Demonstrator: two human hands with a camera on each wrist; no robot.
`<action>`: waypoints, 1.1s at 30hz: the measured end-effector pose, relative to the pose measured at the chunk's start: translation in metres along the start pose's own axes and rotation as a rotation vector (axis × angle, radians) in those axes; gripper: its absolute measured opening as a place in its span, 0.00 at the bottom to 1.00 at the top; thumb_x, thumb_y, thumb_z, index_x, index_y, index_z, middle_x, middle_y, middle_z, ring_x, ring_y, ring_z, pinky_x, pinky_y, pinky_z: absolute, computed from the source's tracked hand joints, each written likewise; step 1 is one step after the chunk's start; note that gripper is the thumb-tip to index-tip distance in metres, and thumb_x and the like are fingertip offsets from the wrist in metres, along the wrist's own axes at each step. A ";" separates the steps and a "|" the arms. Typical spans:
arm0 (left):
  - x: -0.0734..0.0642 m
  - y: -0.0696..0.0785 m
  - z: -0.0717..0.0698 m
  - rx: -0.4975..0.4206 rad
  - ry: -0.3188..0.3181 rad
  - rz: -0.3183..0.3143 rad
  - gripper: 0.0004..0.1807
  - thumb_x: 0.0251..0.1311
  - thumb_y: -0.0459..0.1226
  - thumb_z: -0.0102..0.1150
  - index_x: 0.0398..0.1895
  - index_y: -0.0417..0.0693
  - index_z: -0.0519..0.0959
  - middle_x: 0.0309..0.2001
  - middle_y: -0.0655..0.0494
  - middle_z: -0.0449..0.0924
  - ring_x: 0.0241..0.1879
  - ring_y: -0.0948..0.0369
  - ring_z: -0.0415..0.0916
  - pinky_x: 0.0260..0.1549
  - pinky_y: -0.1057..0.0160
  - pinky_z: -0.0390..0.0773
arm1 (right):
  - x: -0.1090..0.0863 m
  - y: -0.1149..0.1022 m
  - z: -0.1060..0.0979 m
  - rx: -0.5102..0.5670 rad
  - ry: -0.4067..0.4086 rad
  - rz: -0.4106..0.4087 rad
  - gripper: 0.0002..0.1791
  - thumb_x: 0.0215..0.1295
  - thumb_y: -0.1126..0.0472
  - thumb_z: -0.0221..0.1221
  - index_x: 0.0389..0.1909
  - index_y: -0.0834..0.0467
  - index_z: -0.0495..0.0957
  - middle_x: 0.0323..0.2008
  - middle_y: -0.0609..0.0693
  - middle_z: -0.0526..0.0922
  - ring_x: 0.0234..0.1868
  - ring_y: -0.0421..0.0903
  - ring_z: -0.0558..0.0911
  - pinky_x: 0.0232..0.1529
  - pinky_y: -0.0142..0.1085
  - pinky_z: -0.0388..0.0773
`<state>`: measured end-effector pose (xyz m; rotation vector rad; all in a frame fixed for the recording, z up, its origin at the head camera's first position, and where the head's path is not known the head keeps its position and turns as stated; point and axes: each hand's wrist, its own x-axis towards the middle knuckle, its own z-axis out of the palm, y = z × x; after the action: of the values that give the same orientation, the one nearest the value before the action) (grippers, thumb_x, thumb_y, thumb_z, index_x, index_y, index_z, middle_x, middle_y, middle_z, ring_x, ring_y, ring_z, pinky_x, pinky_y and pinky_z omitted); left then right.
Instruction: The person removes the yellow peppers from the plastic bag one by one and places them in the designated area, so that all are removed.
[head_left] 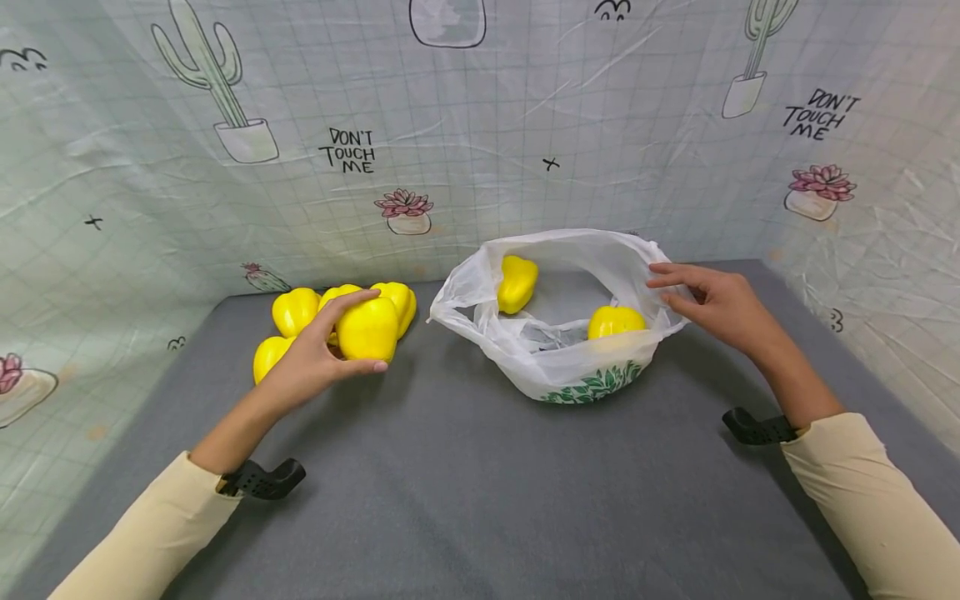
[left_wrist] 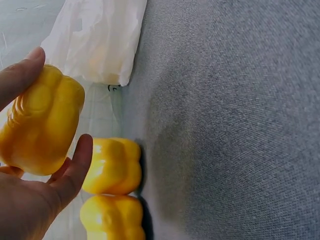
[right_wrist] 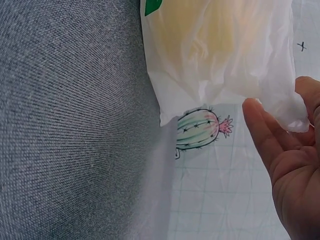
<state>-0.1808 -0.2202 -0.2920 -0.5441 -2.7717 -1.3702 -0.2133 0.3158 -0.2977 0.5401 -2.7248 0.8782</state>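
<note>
"Four loose peppers (head_left: 295, 312) show at the left of the surface (head_left: 465, 500). What's the left hand (head_left: 311, 358) doing?"

"Its fingers grip another, the held pepper (head_left: 369, 331), raised just beside that cluster. I'd call this the lift; the next move calls for a carry rightward, over the rim, then a release."

"And the plastic bag (head_left: 525, 367)?"

"Mouth spread, two bagged peppers (head_left: 615, 322) inside. At its right side, the right hand's (head_left: 712, 302) fingers pinch the rim, probably to keep it wide."

"Room to move?"

"Tight at left, among the cluster. Then a bare gap up to the bag, whose left corner sticks out and could snag. The foreground is open; behind, the patterned sheet (head_left: 480, 142) hangs close along the back edge."
</note>
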 end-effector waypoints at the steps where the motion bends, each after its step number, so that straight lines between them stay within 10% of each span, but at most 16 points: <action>1: 0.000 0.000 0.000 0.002 -0.002 -0.001 0.50 0.52 0.42 0.79 0.77 0.69 0.61 0.75 0.57 0.57 0.61 0.50 0.67 0.52 0.52 0.75 | 0.000 0.000 0.000 -0.001 0.000 0.002 0.15 0.72 0.61 0.62 0.57 0.53 0.84 0.65 0.48 0.79 0.43 0.33 0.71 0.33 0.28 0.64; 13: -0.008 -0.005 -0.007 -0.040 -0.058 -0.034 0.54 0.49 0.39 0.81 0.77 0.70 0.58 0.75 0.53 0.55 0.62 0.47 0.66 0.54 0.46 0.76 | 0.001 -0.001 0.000 -0.019 0.013 -0.019 0.15 0.71 0.62 0.62 0.57 0.54 0.85 0.64 0.50 0.79 0.37 0.39 0.70 0.30 0.31 0.63; 20: -0.013 -0.011 -0.009 -0.027 -0.067 -0.020 0.57 0.46 0.34 0.82 0.77 0.68 0.58 0.74 0.50 0.57 0.62 0.50 0.67 0.50 0.59 0.79 | 0.002 0.000 0.001 -0.033 0.010 -0.036 0.16 0.72 0.61 0.62 0.58 0.54 0.84 0.65 0.48 0.79 0.39 0.36 0.71 0.31 0.30 0.64; 33: -0.013 -0.017 -0.013 0.047 -0.045 0.038 0.55 0.46 0.38 0.83 0.77 0.61 0.61 0.73 0.46 0.58 0.63 0.47 0.64 0.56 0.42 0.69 | 0.004 -0.001 0.002 -0.050 0.004 -0.031 0.17 0.72 0.62 0.62 0.59 0.55 0.83 0.66 0.50 0.78 0.41 0.34 0.72 0.31 0.30 0.64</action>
<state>-0.1753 -0.2437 -0.2990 -0.6301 -2.8046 -1.2976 -0.2171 0.3128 -0.2975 0.5685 -2.7191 0.8005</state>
